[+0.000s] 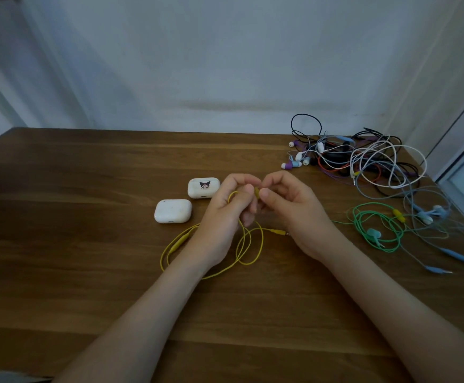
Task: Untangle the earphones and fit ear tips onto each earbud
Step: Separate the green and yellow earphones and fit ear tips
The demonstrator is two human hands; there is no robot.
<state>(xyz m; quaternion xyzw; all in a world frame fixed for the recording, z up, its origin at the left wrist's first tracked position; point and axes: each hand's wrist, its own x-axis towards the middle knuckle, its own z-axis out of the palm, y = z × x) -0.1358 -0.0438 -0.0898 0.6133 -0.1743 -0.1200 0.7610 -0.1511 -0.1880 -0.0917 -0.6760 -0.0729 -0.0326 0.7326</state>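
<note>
The left hand (229, 208) curls its fingers round the yellow cable (179, 241), whose loops trail onto the table (59, 217) on the near side. The yellow earbud (257, 192) sits between both hands. The right hand (289, 208) pinches it from the right, thumb against forefinger.

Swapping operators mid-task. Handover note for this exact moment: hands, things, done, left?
Hands: left hand grips the yellow earphones by the cable; right hand pinches a small yellow part, likely an earbud.
Cable lies looped on the table, apart from the tangled pile at far right. The green earphones lie coiled beside it.
Ear tips: too small to tell.
Left: finish yellow, then green and the pile.
</note>
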